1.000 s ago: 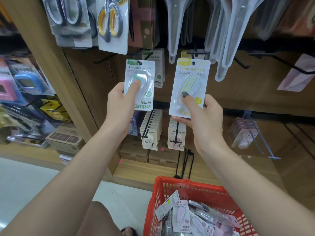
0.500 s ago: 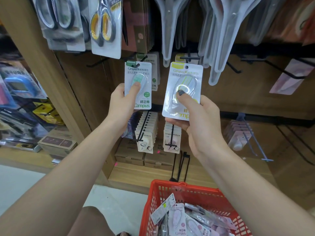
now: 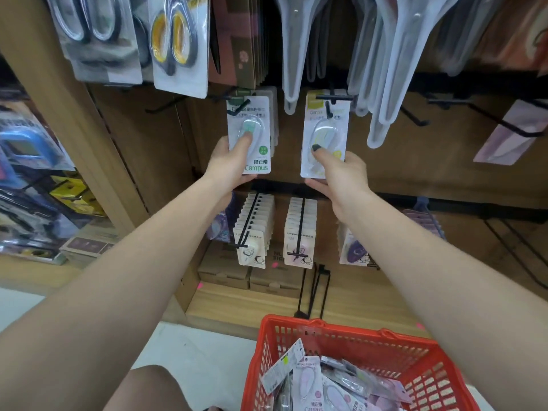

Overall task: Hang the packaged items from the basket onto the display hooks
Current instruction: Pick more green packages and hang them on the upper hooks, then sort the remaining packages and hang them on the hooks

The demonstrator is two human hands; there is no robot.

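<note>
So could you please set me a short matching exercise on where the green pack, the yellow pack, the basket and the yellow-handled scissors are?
Things:
1. green pack
2. yellow pack
3. red basket
4. yellow-handled scissors

Places:
A. hanging at the top left
B. in the right hand
C. on the floor at the bottom
D. in the left hand

Pairs: 1-D, 2-B, 3-C, 4-A

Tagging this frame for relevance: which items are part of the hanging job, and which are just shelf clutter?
In the job:
left hand, green correction-tape pack
right hand, yellow correction-tape pack
black hooks
red basket of packs

Bystanders:
scissors packs
lower correction-tape rows
cardboard boxes
</note>
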